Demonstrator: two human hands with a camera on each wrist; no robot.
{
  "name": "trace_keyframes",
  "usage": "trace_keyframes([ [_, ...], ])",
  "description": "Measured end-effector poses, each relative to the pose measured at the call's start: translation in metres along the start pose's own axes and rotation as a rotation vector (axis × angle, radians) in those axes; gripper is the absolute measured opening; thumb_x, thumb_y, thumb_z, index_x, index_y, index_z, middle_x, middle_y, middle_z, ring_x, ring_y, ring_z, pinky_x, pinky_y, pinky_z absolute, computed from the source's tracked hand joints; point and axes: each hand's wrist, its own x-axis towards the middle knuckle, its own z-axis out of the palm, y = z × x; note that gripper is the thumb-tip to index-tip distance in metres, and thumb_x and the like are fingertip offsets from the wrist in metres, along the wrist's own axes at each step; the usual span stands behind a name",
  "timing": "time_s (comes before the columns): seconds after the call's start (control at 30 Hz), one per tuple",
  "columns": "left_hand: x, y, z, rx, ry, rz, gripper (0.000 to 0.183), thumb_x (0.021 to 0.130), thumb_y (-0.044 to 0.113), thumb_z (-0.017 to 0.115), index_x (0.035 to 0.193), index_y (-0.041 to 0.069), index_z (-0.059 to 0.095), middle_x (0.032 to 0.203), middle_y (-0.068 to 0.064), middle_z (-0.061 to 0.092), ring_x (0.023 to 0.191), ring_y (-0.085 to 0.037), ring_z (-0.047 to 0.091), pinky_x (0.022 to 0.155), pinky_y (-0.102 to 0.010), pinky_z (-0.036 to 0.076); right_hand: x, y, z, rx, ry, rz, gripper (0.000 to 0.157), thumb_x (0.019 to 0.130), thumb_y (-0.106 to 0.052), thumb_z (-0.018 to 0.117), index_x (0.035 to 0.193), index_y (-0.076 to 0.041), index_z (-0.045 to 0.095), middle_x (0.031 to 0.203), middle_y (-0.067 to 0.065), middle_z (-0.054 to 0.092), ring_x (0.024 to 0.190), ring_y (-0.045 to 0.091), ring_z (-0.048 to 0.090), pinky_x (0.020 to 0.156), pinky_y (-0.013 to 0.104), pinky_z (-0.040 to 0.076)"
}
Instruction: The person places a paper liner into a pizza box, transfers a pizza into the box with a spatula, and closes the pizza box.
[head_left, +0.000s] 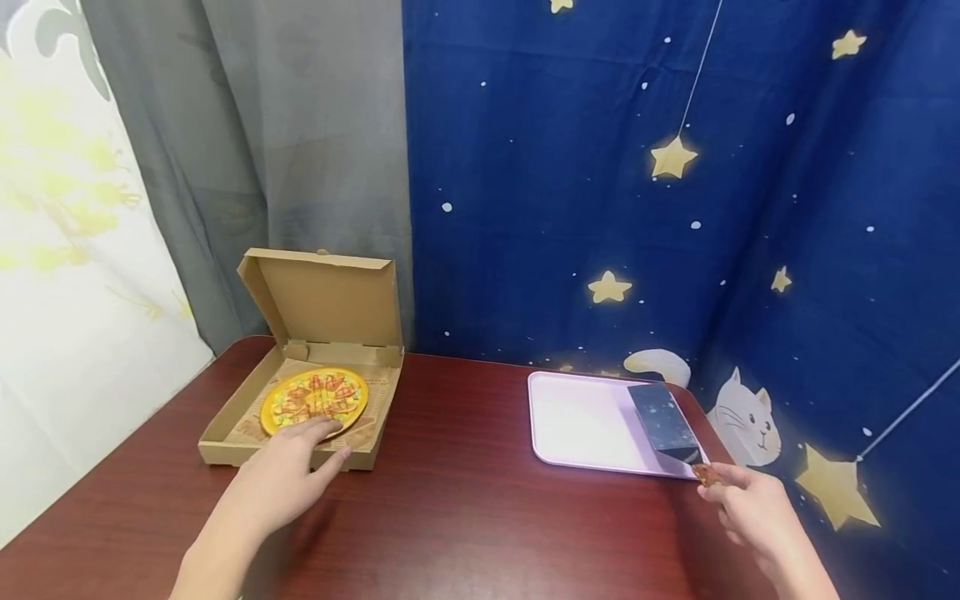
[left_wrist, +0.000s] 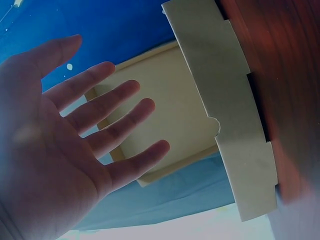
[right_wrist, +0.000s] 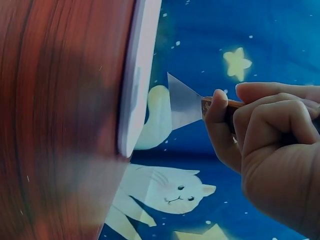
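In the head view, an open cardboard pizza box (head_left: 247,454) stands at the left with a sliced pizza (head_left: 318,396) inside. My left hand (head_left: 288,475) hovers around the box's front edge, its fingertips overlapping the pizza's near rim in this view. The left wrist view shows that hand's (left_wrist: 70,125) fingers spread and nothing in the palm. Over at the right, my right hand (head_left: 757,508) grips the wooden handle of a metal spatula (right_wrist: 185,105). Its flat, flared blade (head_left: 663,421) overlaps the right end of a pale tray (head_left: 577,417), reflecting the starry curtain.
Printed brown paper (head_left: 382,392) lines the box, whose lid (head_left: 330,300) stands up at the back. The dark red wooden table (head_left: 465,500) stretches between box and tray. Behind it hang a grey curtain (head_left: 330,167) and a blue starry one (head_left: 525,208).
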Motion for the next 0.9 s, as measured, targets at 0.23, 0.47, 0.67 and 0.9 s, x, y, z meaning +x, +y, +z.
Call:
trace_keyframes([
  [0.23,0.0,-0.001,0.002,0.0,0.001,0.011,0.05,0.102,0.04,0.069,0.136,0.003,0.07,0.14,-0.023,0.069,0.134,-0.05,0.06,0.11,-0.069,0.048,0.023,0.01,-0.009,0.007,-0.011,0.017,0.074,0.097,-0.005,0.06,0.158,0.018,0.026,0.065,-0.009,0.047,0.047,0.002,0.036,0.044,0.02,0.037],
  [0.47,0.0,-0.002,0.003,0.0,0.003,0.019,0.05,0.102,0.039,0.069,0.136,0.003,0.07,0.139,-0.022,0.07,0.134,-0.048,0.062,0.11,-0.067,0.049,0.035,0.014,-0.005,0.031,-0.013,0.014,0.07,0.095,-0.003,0.059,0.155,0.019,0.032,0.063,-0.01,0.045,0.047,0.002,0.036,0.042,0.02,0.036],
  [0.67,0.001,-0.002,0.004,0.014,-0.017,-0.01,0.052,0.103,0.044,0.068,0.138,0.006,0.069,0.141,-0.019,0.07,0.135,-0.048,0.062,0.106,-0.069,0.05,0.044,0.015,-0.001,0.041,-0.009,0.005,0.064,0.092,-0.001,0.058,0.15,0.019,0.037,0.062,-0.008,0.045,0.048,0.003,0.037,0.043,0.02,0.035],
  [0.9,0.0,-0.003,0.003,0.015,-0.017,-0.014,0.052,0.103,0.044,0.068,0.138,0.005,0.068,0.139,-0.019,0.071,0.135,-0.046,0.062,0.108,-0.067,0.05,0.053,0.016,0.002,0.025,-0.032,0.015,0.062,0.093,-0.002,0.061,0.147,0.02,0.039,0.068,-0.004,0.05,0.05,0.004,0.039,0.045,0.019,0.033],
])
